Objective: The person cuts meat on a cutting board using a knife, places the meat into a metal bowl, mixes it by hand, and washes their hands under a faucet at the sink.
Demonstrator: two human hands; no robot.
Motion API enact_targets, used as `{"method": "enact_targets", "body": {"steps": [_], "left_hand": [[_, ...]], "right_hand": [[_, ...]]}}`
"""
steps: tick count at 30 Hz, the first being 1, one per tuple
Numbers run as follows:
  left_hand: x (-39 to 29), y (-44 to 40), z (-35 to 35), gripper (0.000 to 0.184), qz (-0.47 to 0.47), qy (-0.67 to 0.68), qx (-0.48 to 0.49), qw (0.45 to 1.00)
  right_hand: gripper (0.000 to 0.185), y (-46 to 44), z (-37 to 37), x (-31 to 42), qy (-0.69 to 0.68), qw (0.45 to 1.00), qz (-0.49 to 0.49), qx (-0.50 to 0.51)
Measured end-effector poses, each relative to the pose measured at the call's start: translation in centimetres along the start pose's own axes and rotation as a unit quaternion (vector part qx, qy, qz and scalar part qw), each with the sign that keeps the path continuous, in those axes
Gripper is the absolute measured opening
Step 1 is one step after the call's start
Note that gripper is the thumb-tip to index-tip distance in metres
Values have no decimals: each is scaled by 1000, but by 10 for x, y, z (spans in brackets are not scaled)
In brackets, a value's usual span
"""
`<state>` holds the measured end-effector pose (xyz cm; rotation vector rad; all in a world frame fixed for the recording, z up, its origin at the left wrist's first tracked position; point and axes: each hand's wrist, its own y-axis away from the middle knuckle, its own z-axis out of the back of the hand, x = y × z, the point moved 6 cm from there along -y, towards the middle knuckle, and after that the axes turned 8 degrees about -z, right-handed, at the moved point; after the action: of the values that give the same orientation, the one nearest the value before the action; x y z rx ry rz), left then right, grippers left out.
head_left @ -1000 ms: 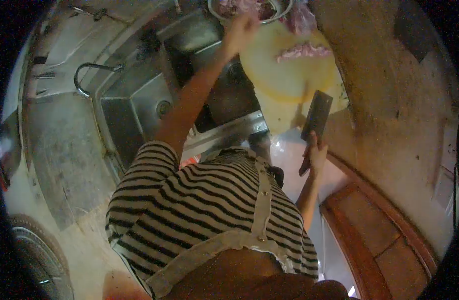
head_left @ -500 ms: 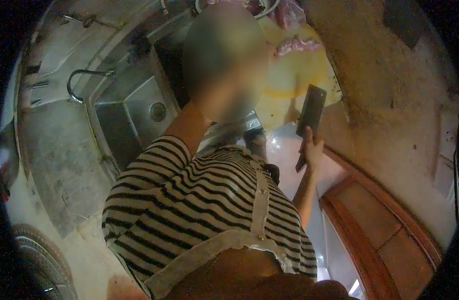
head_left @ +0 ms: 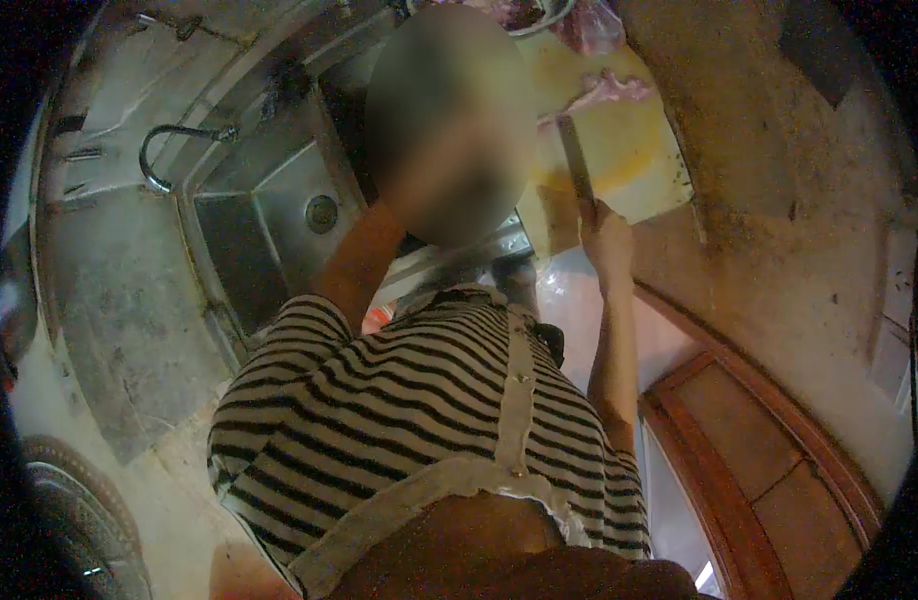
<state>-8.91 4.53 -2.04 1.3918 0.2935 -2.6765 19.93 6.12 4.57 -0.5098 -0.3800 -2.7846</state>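
My right hand point(head_left: 607, 238) is closed around the handle of a cleaver point(head_left: 576, 160). The blade appears nearly edge-on, its far end close to a strip of raw meat point(head_left: 609, 88) on the pale, yellow-stained cutting board point(head_left: 644, 195). One end of the strip trails left toward the blurred oval. My left arm point(head_left: 357, 258) reaches forward into that oval, which covers my left hand; its fingers and anything in them cannot be made out.
A steel sink point(head_left: 241, 255) with a curved faucet point(head_left: 149, 160) lies left of the board. Beyond the board are a bowl with meat point(head_left: 549, 18) and a clear plastic bag point(head_left: 591, 28). A brown wooden panel point(head_left: 739, 440) stands at lower right.
My right hand has moved forward, bringing the cleaver over the board and turning its blade from broadside to nearly edge-on. The meat strip now looks stretched out toward the left.
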Motion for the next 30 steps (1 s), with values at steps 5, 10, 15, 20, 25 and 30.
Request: {"method": "enact_targets", "body": {"steps": [5,10,15,20,25,30], "left_hand": [[-28,6,1,17,5,-26,-33,999],[-52,5,-19,16,-47,-45,-17,998],[-34,-3,-32,18,-46,-39,14,998],[-29,-8,-36,19,-32,-55,27,998],[-22,-13,-32,22,-48,-75,20,996],[-36,-8,-28,27,-20,-93,-34,995]], "right_hand": [[26,-13,-19,36,64,995,59,52],[19,-18,-31,38,137,984,50,101],[25,-38,-50,34,56,987,57,142],[41,-96,-47,112,-18,985,71,154],[42,-83,-42,99,18,979,-3,203],[40,-80,-58,72,74,978,26,192]]}}
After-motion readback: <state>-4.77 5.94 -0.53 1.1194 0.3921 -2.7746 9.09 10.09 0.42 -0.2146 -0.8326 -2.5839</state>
